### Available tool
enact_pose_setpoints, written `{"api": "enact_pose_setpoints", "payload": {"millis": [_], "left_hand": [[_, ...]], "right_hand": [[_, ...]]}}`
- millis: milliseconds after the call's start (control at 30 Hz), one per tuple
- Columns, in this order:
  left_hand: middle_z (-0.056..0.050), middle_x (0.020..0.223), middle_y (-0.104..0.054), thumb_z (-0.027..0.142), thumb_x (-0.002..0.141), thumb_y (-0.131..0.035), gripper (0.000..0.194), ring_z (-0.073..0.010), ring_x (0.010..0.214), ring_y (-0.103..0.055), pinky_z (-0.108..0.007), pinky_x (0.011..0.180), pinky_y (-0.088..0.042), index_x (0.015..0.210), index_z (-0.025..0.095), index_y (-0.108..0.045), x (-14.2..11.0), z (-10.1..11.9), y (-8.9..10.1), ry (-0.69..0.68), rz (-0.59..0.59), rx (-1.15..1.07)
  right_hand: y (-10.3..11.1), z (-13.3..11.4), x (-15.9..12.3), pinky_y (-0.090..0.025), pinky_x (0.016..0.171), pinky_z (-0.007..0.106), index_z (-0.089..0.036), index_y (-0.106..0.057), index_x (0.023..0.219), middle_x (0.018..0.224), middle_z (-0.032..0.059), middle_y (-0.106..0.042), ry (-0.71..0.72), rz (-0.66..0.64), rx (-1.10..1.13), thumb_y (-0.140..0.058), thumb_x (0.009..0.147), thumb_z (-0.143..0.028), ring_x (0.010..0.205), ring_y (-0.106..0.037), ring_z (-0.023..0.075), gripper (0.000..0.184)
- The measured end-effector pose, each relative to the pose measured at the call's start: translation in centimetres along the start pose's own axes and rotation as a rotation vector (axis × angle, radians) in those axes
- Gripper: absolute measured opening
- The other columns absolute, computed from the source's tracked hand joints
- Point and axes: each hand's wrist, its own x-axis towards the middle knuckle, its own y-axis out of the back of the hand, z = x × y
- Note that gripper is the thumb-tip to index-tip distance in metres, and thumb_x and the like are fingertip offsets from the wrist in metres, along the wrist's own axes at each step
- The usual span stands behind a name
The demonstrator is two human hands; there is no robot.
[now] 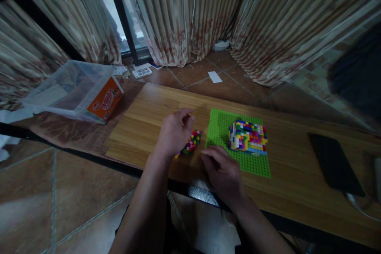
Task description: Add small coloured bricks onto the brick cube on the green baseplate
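Observation:
My left hand (175,132) hangs over the left edge of a pile of small loose building bricks (194,139) in mixed colours. Its fingers are curled in, and whatever they hold, if anything, is hidden. To the right, my right hand (224,170) is closed in a pinch by the lower left edge of a green baseplate (218,121); I cannot make out anything between its fingertips. On the baseplate stands a blocky build of multicoloured bricks (248,137), with an uneven top and pale lower walls. Neither hand touches it.
The wooden table (143,127) has a dark front edge. A clear plastic bin (71,87) with an orange label stands at the left. A black tablet (335,162) with a white cable lies at the right. Beyond are curtains (184,12) and a paper (214,77) on the tiled floor.

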Motion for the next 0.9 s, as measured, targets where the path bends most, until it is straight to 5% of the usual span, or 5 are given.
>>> {"api": "enact_pose_setpoints", "payload": {"millis": [500, 900], "left_hand": [[-0.009, 0.100, -0.078, 0.022, 0.091, -0.054, 0.031, -0.0198, 0.089, -0.073, -0.031, 0.083, -0.056, 0.115, 0.013, -0.071, -0.1, -0.2, 0.4, -0.010, 0.002, 0.008], [-0.009, 0.099, -0.078, 0.021, 0.091, -0.052, 0.032, -0.0197, 0.090, -0.072, -0.032, 0.085, -0.055, 0.116, 0.012, -0.071, -0.2, 0.1, 0.6, -0.004, -0.007, 0.002]], "right_hand": [[-3.6, 1.3, -0.4, -0.056, 0.081, 0.037, -0.020, -0.073, 0.104, 0.101, 0.0087, -0.068, 0.130, -0.048, -0.174, -0.064, 0.090, -0.021, 0.092, -0.066, 0.0213, 0.017], [-4.3, 1.5, 0.3, -0.053, 0.084, 0.040, -0.020, -0.076, 0.098, 0.108, 0.0101, -0.063, 0.162, -0.083, -0.273, -0.056, 0.095, -0.022, 0.099, -0.058, 0.0237, 0.020]]}}
